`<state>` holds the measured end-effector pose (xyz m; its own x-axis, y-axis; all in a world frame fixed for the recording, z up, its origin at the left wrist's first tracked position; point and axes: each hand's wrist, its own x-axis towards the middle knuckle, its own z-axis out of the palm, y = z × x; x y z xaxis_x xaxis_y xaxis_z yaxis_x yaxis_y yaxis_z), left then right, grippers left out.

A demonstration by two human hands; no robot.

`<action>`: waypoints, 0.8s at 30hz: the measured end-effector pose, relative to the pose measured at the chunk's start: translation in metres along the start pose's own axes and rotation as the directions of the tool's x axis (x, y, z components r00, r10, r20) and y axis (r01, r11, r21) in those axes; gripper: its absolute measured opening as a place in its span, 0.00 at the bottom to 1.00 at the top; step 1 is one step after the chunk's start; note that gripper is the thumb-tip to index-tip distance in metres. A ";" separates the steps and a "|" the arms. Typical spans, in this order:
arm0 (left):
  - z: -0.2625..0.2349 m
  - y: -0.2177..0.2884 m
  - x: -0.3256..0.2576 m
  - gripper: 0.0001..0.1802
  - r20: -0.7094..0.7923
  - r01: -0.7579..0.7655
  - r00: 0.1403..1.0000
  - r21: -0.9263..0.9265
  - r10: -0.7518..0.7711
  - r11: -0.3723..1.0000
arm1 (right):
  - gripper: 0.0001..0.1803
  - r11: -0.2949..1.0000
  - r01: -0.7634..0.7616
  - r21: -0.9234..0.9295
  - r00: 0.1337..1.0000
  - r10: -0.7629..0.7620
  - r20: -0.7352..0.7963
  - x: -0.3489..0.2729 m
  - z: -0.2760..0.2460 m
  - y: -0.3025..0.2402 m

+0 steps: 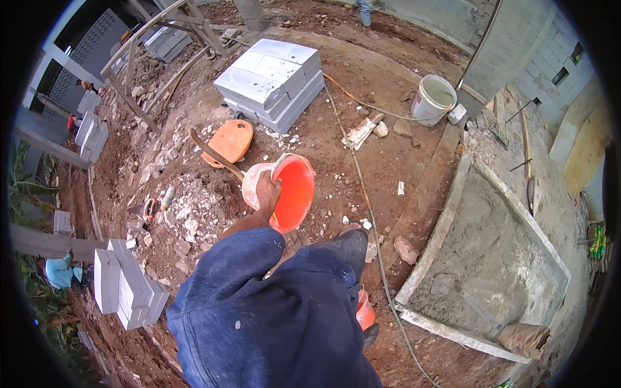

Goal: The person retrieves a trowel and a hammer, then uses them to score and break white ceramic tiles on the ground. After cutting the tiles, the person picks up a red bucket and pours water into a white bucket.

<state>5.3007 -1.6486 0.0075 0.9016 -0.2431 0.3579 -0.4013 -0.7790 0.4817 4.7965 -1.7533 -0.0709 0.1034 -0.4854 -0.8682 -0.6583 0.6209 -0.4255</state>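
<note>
My left hand (pixel 268 196) grips the side of an orange bucket (pixel 294 194) near its rim. The bucket is tilted, so its bright inside shows, and pale smears mark its outside. A curved wooden handle (pixel 217 154) reaches up to the bucket's far left side; its other end is hidden. Just past it, a shallow orange basin (pixel 229 141) lies on the soil. Below my blue sleeve, part of a second orange bucket (pixel 365 310) shows beside my foot. My right hand is out of sight.
Stacked pale blocks (pixel 275 74) stand ahead, with more blocks (pixel 129 284) at left. A white bucket (pixel 435 98) is at far right. A hose (pixel 365 187) crosses the rubble-strewn soil. Right is a framed bed of wet mortar (pixel 485 252). Another person (pixel 59 270) is at far left.
</note>
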 end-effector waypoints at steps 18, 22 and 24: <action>0.174 0.162 0.177 0.13 0.160 0.578 0.816 -0.244 -0.555 0.779 | 0.20 0.976 -0.182 0.117 0.937 0.209 -0.279 0.095 -0.120 -0.233; 0.264 0.156 0.214 0.16 0.177 0.521 0.849 -0.438 -0.498 0.733 | 0.26 0.982 -0.184 0.047 0.962 0.190 -0.198 0.156 -0.133 -0.203; 0.287 0.214 0.247 0.16 0.166 0.529 0.847 -0.348 -0.504 0.774 | 0.24 0.984 -0.131 -0.121 0.983 0.113 -0.146 0.168 -0.139 -0.218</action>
<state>5.4839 -2.0408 -0.0304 0.9932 0.0908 -0.0728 0.1101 -0.5306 0.8404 4.8544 -2.0556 -0.0881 -0.0811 -0.4966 -0.8642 -0.7518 0.5998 -0.2741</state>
